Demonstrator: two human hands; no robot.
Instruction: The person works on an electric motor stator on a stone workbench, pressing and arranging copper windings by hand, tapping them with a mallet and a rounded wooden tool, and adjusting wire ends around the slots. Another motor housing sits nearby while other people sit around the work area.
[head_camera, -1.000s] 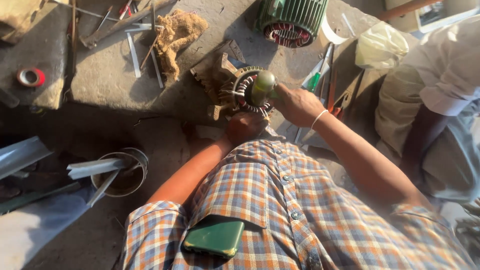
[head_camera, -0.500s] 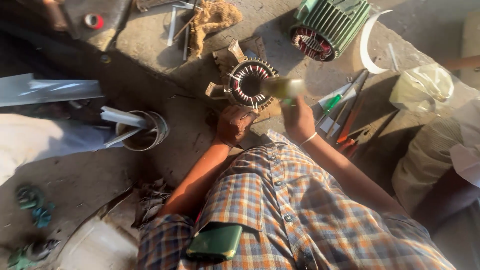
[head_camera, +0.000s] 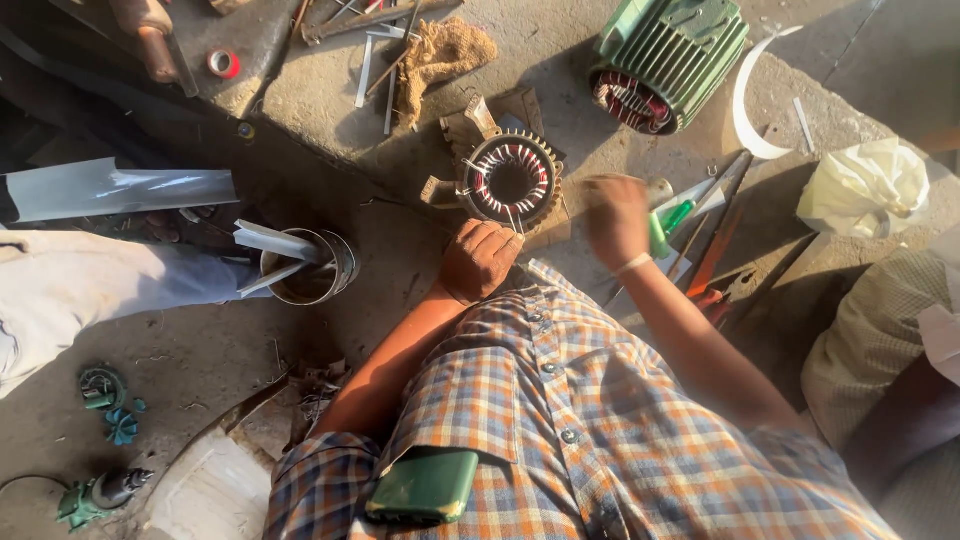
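i am looking down at a motor repair workshop, set up low on a rough concrete floor (head_camera: 330, 120). a small round stator (head_camera: 508, 182) with red and white windings sits on scraps of cardboard, and a green finned motor housing (head_camera: 668, 58) lies on its side with its coils showing. screwdrivers (head_camera: 690, 215) and metal strips are scattered about, a roll of red tape (head_camera: 223, 63), a tin can (head_camera: 312, 267) holding cut paper strips, and small green pump parts (head_camera: 102, 390) in the dust.
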